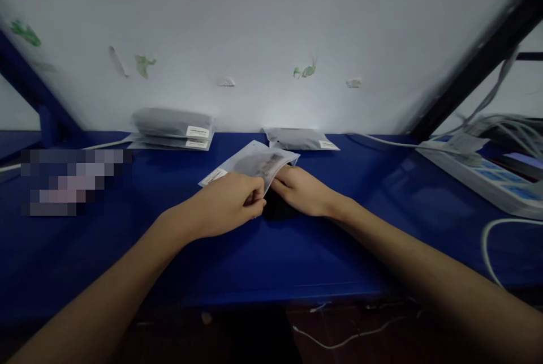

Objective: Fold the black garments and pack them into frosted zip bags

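Head view: both hands, left hand and right hand, pinch one pouch (three lie behind).

The bag lies mid table, w/ both hands at its near edge; left hand on the left, right hand on the right, touching the bag; behind, by the wall, a stack of bags sits to the left & one bag just right of middle; power strip far right, cables behind it.

Glossy plastic pouch, smooth blue tabletop.
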Tool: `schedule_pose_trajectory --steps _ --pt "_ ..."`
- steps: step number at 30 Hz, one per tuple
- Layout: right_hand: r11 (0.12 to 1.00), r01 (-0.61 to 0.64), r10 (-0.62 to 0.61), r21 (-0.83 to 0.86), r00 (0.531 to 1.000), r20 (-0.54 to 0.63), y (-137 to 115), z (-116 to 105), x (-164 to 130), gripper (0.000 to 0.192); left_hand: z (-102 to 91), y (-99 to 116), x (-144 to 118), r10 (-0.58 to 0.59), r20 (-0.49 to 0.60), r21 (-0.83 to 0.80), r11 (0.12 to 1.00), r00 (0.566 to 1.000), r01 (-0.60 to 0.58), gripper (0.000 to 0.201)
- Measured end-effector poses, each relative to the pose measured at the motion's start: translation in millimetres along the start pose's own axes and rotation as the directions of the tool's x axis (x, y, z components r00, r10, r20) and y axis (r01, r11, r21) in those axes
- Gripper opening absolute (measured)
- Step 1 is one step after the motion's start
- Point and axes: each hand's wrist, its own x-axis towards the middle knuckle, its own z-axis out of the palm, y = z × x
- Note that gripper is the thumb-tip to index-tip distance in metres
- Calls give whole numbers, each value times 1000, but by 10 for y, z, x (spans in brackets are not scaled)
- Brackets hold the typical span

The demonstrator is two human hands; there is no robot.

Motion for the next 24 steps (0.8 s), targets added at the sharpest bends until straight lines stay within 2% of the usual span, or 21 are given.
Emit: schedule_pose_trajectory --steps 5,10,13,15,17,20,24 --pt "993 -97 90 -70 991 -102 54 108 104 26 23 -37 14 38 -8 13 999 999 -38 18" --pt "995 -101 102 17 976 -191 -17 14 42 26 -50 -225 58 -7 -97 134 991 995 20 12" --pt "998 68 -69 -12 985 -156 -82 -68 -43 24 -103 -355 72 -27 -162 160 986 986 53 10" --pt "977 208 -211 -52 976 -59 -109 -77 -69 31 -117 -398 72 -16 -171 148 988 985 42 10" --pt "957 272 -270 -103 962 30 -120 -47 -63 36 -112 -400 69 0 -166 135 991 986 23 11" --pt "959 215 -213 -185 977 28 -119 33 -25 30 -80 -352 65 -2 -152 120 993 988 21 9" --pt "971 9 -28 -240 997 -76 -116 125 7 22 -12 -259 70 36 -146 106 994 989 -20 6"
